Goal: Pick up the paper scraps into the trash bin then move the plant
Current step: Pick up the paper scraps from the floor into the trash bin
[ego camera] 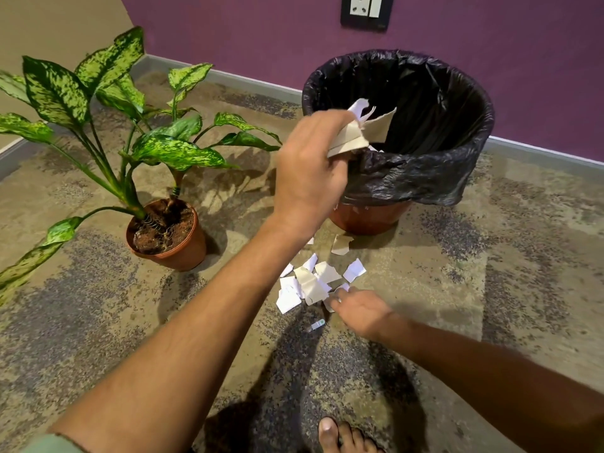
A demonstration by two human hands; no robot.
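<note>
A person crouches over a mottled carpet, seen from their own head. The left hand (310, 171) is raised at the near rim of the trash bin (457, 103), a round tub lined with a black plastic bag. Its fingers are pressed together around a bunch of torn paper (362, 130), cream and white, which sticks out beyond the fingertips and hangs over the bin's mouth. Holding it there looks deliberate: once the fingers loosen, the pieces should drop inside instead of onto the floor.

The right hand (358, 308) is low, at the near edge of the remaining paper scraps (313, 282). Its fingers are loosely curled, the tips touching or almost touching the nearest pieces; whether they already pinch one cannot be told. The scraps lie in a small heap just beyond those fingertips, with a couple of stray pieces further on, close to the bin's base. A tiny separate object (317, 325) lies on the carpet just beside the right hand's knuckles; what it is cannot be made out.

The plant (163, 148), with speckled green leaves, stands upright in a brown pot (183, 250), well apart from both hands, to the left of the left forearm. It appears untouched, presumably waiting until the scraps are cleared. A bare foot (340, 436) shows at the bottom edge
</note>
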